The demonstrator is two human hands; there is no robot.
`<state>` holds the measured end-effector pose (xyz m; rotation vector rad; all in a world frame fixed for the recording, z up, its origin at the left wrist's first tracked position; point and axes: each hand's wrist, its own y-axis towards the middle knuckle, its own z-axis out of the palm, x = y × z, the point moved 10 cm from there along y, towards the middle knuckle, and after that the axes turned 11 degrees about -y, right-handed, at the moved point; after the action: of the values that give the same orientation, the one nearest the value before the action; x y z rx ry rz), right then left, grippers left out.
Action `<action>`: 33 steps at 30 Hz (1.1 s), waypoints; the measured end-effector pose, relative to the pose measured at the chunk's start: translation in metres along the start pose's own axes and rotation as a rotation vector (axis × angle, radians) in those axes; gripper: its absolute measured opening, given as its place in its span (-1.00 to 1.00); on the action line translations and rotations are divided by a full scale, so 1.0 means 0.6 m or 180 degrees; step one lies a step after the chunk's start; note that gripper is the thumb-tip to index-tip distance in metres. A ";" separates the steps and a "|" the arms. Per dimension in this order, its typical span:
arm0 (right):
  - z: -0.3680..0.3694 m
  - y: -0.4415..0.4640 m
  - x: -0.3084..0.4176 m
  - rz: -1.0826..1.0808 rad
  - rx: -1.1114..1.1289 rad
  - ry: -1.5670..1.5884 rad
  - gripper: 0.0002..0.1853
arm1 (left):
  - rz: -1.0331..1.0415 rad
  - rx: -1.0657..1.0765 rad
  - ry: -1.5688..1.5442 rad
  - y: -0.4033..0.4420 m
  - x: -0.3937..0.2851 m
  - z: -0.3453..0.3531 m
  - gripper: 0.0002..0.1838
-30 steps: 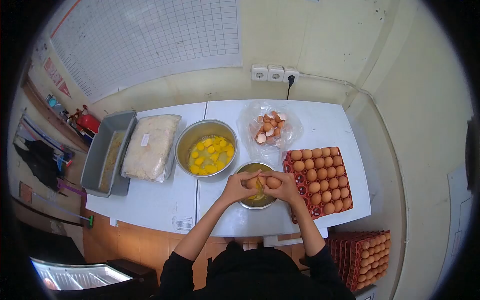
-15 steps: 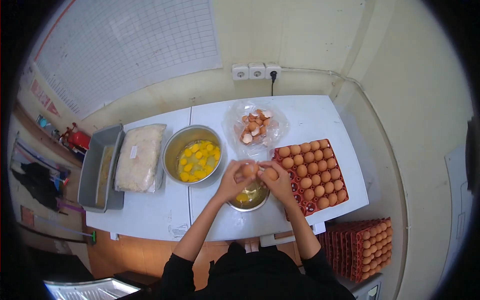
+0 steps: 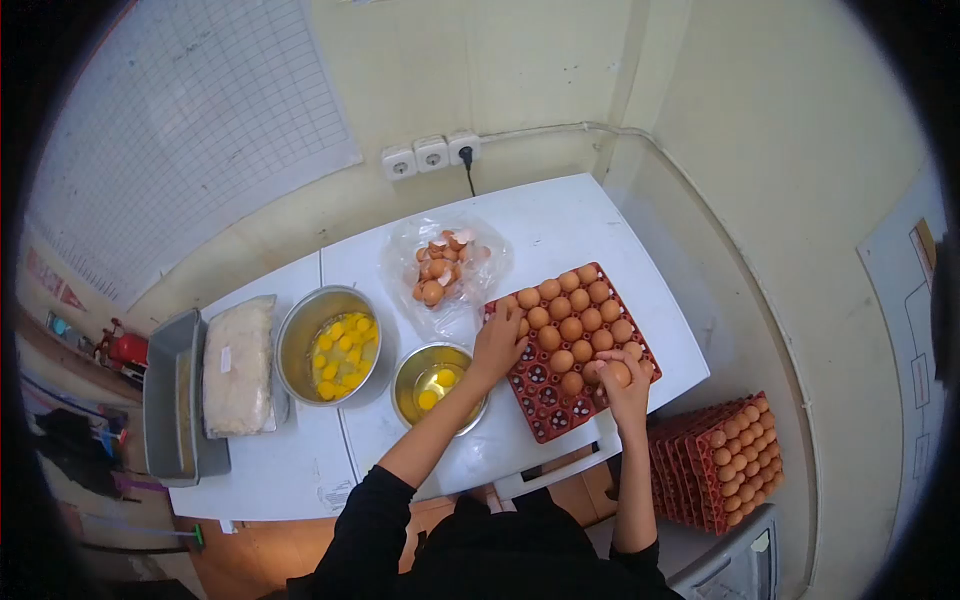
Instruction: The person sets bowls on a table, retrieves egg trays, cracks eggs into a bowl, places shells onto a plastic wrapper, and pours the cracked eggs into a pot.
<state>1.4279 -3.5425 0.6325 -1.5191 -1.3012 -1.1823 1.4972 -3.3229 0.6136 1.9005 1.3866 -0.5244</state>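
My left hand (image 3: 499, 345) reaches to the left edge of the red egg tray (image 3: 548, 428), its fingers closed around a brown egg (image 3: 507, 303) there. Over the tray's right front part, my right hand (image 3: 627, 396) grips another brown egg (image 3: 616, 375). Several whole eggs sit in the tray's cups, while cups at its front left hold none. Beside my left forearm stands a small metal bowl (image 3: 398, 388) with two yolks and clear egg white in it.
A larger metal bowl (image 3: 287, 345) holds several yolks. Behind it lies a plastic bag (image 3: 402, 262) of broken shells. At left are a wrapped pale block (image 3: 238, 365) and grey pans (image 3: 160, 400). Stacked egg trays (image 3: 690, 470) stand low at right, below the white table (image 3: 560, 215).
Both hands have left the small bowl and moved right to the egg tray. The shells they held are gone from them. A second yolk now shows in the small bowl. The view has turned right.
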 end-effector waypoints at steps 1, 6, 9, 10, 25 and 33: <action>-0.011 -0.003 0.007 -0.0129 -0.0076 -0.0086 -0.84 | -0.0086 -0.0195 -0.0066 0.001 0.002 -0.001 -0.43; 0.004 0.000 -0.020 0.0107 0.0166 -0.0182 -0.79 | 0.0076 -0.0676 -0.0498 -0.012 -0.019 -0.053 -0.45; 0.092 -0.004 -0.027 0.0263 0.0885 0.0116 -0.73 | -0.1426 -0.0642 -0.1544 -0.069 0.047 -0.093 -0.58; 0.127 -0.006 -0.001 -0.0091 0.1071 -0.0307 -0.71 | -0.1737 -0.0461 -0.2915 -0.097 0.074 -0.073 -0.58; 0.353 -0.082 0.169 -0.1599 0.1132 -0.0105 -0.77 | -0.2218 -0.0983 -0.5454 -0.278 0.140 -0.133 -0.56; 0.415 -0.076 0.124 -0.1808 0.2136 -0.0441 -0.61 | -0.1981 -0.0637 -0.4833 -0.271 0.108 -0.166 -0.57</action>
<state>1.4235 -3.2787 0.6428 -0.7683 -2.0494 -0.8223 1.3582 -3.1797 0.5853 0.4170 0.7935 -1.5817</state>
